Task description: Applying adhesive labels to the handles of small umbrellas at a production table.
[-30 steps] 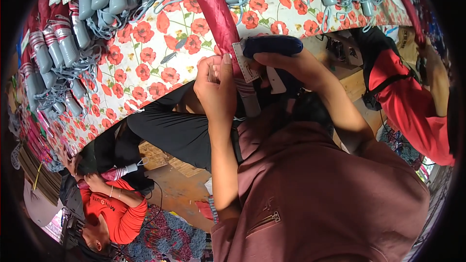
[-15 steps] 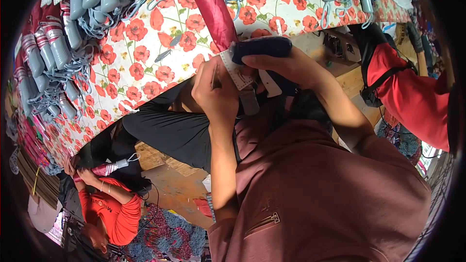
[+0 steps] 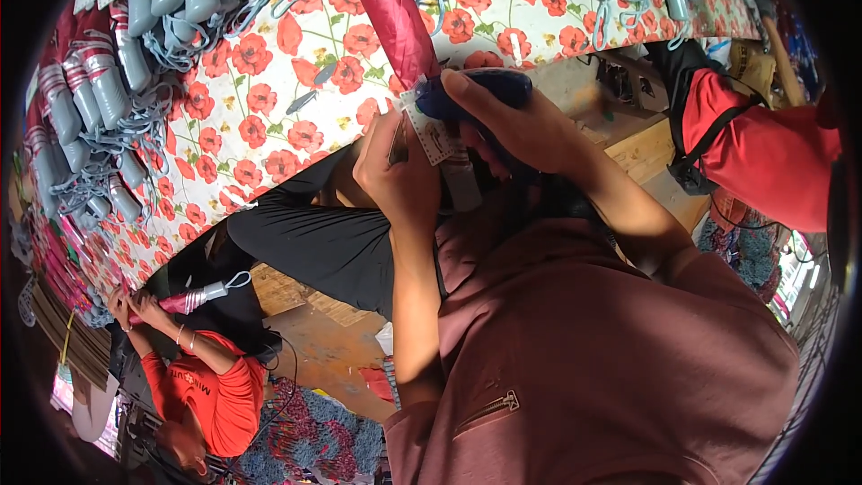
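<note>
A folded dark red umbrella (image 3: pixel 392 18) slants from the table's edge toward my lap, its grey handle (image 3: pixel 463 184) nearest me. My left hand (image 3: pixel 395 166) is closed around it near the handle, beside a white card tag (image 3: pixel 429 130). My right hand (image 3: pixel 543 130) grips a dark blue tagging gun (image 3: pixel 498 90); its thumb lies along the top. The gun's front end meets the tag's upper end at the umbrella. Its trigger is hidden by my fingers.
Piles of umbrellas with grey handles (image 3: pixel 108 94) and cord loops lie along the table's far and left sides. A floral cloth (image 3: pixel 260 108) covers the table. At lower left a person in red (image 3: pixel 229 395) handles another umbrella; someone in red (image 3: pixel 763 157) is at right.
The tagging gun has shifted slightly left against the tag, and its white trigger has gone from view under my fingers. My right thumb has risen. Left, the other person's hands have moved.
</note>
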### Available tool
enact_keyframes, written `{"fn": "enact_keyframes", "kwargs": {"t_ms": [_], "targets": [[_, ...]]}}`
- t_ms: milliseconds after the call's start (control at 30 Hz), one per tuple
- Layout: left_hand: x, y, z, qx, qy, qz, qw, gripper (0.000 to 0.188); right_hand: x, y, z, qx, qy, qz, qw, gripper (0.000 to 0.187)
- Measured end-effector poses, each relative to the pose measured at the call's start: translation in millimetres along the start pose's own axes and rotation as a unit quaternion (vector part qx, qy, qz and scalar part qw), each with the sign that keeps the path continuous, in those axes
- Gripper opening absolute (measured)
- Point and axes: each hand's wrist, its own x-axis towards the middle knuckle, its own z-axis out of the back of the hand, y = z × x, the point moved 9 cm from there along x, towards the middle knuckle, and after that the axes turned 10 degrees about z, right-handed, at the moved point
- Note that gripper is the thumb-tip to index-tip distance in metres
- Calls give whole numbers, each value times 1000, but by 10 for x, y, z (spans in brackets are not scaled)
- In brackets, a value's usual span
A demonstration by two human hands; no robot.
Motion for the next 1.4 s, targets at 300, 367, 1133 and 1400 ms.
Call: {"fn": "enact_keyframes", "kwargs": {"t_ms": [300,367,1133,1400], "targets": [[-14,72,60,-12,-25,45,999,11,-327,667,274,11,-111,173,979,40],[-22,86,52,-21,-23,69,997,11,-314,695,323,-12,-119,199,973,39],[-409,-385,493,77,-39,-21,996,30,-239,439,213,-12,-121,232,965,32],[278,-863,1655,84,-174,-66,979,24,-293,467,100,17,-120,229,966,33]]}}
